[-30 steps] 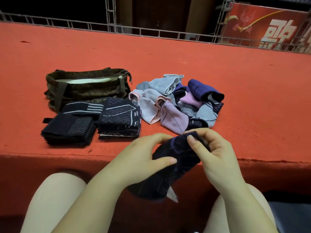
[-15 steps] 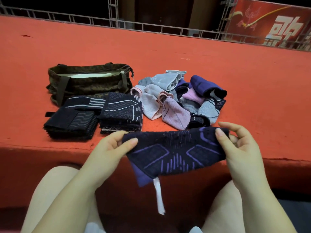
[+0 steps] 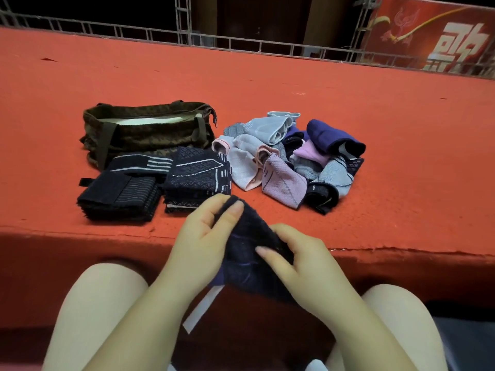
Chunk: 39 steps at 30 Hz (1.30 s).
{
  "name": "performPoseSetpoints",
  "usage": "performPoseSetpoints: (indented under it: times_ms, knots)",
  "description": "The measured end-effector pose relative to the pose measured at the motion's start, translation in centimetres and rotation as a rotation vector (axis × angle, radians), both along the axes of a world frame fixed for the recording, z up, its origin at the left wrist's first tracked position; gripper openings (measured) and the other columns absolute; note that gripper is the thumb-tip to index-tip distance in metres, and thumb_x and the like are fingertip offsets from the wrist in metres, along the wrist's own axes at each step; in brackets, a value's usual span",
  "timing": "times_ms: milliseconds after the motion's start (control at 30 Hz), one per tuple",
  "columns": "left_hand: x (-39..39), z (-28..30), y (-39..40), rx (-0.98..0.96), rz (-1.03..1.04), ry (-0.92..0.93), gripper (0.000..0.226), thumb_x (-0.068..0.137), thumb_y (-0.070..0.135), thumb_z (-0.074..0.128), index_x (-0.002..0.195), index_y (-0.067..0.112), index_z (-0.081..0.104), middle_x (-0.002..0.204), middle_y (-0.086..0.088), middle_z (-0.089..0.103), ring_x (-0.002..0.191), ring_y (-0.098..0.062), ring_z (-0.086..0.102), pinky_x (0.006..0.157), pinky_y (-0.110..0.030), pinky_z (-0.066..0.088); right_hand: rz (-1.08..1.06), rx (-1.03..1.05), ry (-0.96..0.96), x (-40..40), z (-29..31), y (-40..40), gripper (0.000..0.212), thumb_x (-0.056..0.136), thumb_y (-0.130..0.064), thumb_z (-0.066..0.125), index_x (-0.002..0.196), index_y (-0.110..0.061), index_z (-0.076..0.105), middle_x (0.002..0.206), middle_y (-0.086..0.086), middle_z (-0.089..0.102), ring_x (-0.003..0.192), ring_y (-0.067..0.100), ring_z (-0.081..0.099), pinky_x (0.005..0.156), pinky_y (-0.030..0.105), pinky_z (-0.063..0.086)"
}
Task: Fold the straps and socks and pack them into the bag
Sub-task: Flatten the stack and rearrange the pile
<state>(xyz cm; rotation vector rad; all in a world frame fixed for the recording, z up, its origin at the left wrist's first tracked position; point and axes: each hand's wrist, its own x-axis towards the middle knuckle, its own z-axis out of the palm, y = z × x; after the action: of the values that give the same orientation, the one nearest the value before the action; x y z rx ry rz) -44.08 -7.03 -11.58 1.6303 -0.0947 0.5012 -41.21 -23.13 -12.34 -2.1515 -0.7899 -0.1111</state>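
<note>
A dark navy sock [image 3: 249, 250] with purple lines is bunched between both hands just in front of the platform's edge. My left hand [image 3: 203, 236] pinches its upper end between thumb and fingers. My right hand [image 3: 297, 261] grips its lower right side, and a white tag hangs below. An open olive camouflage bag [image 3: 144, 132] sits at the back left. Two stacks of folded dark straps [image 3: 117, 195] and folded dark socks [image 3: 198, 178] lie in front of the bag. A loose pile of pink, grey, purple and blue socks [image 3: 289, 159] lies to the right.
Everything rests on a red carpeted platform [image 3: 401, 156] whose front edge runs just behind my hands. My bare knees show at the bottom. A metal truss rail [image 3: 241, 44] and a red banner [image 3: 434, 36] line the far side.
Half a second ago the sock was stretched flat between my hands. My hands have since come together, and the sock is now doubled over and bunched between them.
</note>
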Motion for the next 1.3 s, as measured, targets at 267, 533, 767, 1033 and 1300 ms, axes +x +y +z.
performPoseSetpoints:
  times_ms: [267,533,767,1033,1300]
  knots:
    - [0.6,-0.9,2.9,-0.127,0.335,0.121,0.024,0.098,0.025,0.049,0.081,0.018,0.064,0.084,0.003,0.071,0.082,-0.013,0.063,0.082,-0.037,0.048,-0.148,0.032,0.038,1.7,-1.1,-3.6,0.038,0.090,-0.007,0.061,0.091,-0.046,0.061,0.087,-0.029,0.068,0.086,-0.014,0.060,0.076,0.002,0.040]
    - [0.8,-1.3,5.2,0.372,0.450,0.131,0.023,0.098,0.027,0.048,0.086,0.013,0.061,0.081,0.005,0.065,0.082,-0.019,0.058,0.069,-0.028,0.033,-0.187,0.177,0.232,2.6,1.8,-6.3,0.020,0.089,-0.020,0.060,0.071,-0.016,0.069,0.045,-0.001,0.056,0.035,0.009,0.045,0.040,0.018,0.036]
    - [2.8,-1.8,1.4,0.446,0.466,0.035,0.019,0.091,0.019,0.059,0.109,0.017,0.058,0.101,0.006,0.055,0.095,-0.013,0.054,0.084,-0.021,0.038,-0.460,-0.036,0.117,7.7,1.6,-6.1,0.032,0.073,-0.039,0.078,0.065,-0.010,0.066,0.060,0.006,0.064,0.053,0.016,0.053,0.054,0.031,0.042]
    - [2.3,-7.0,1.6,1.008,0.017,-0.043,0.046,0.073,0.053,0.061,0.105,0.021,0.067,0.109,0.009,0.066,0.105,-0.008,0.055,0.098,-0.021,0.032,-0.682,-0.335,-0.032,9.5,-1.4,-4.5,0.023,0.083,-0.042,0.068,0.089,-0.021,0.062,0.096,0.005,0.067,0.095,0.030,0.059,0.070,0.033,0.039]
    - [3.0,-3.8,2.6,0.700,0.040,0.126,0.019,0.075,0.039,0.076,0.088,0.036,0.063,0.075,0.015,0.065,0.070,-0.002,0.057,0.067,-0.016,0.042,-0.068,-0.249,-0.318,3.1,-4.0,-1.0,0.055,0.074,-0.056,0.062,0.115,-0.021,0.059,0.106,-0.005,0.062,0.098,0.018,0.057,0.086,0.035,0.043]
